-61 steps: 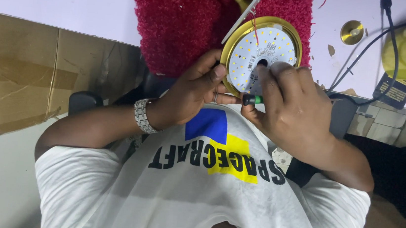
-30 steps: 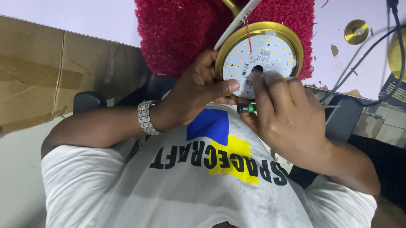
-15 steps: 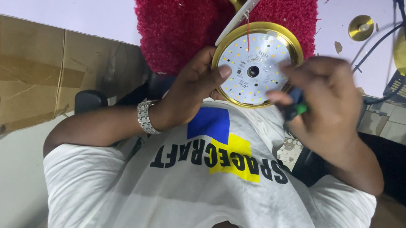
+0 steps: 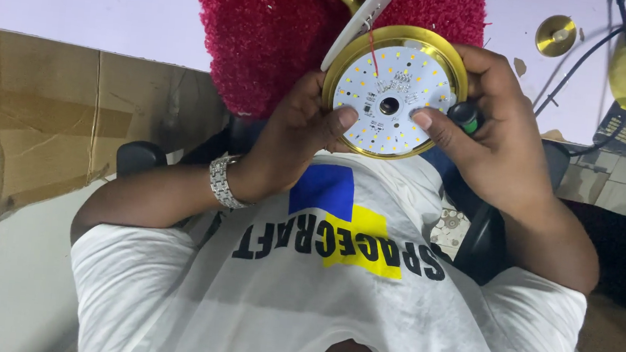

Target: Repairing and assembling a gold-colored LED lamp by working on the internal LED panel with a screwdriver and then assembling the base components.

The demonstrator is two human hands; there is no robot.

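We look straight down from the head camera, close over our chest and both hands, with the white table upside-down above.

A round gold-rimmed lamp housing with a white LED board sits at upper centre, over the shaggy red mat. Flattened brown cardboard lies at left; a small gold disc and black cables at upper right.

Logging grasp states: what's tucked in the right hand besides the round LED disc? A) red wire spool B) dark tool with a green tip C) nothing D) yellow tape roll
B: a dark tool with a green tip sits in the right hand, beside the LED disc.
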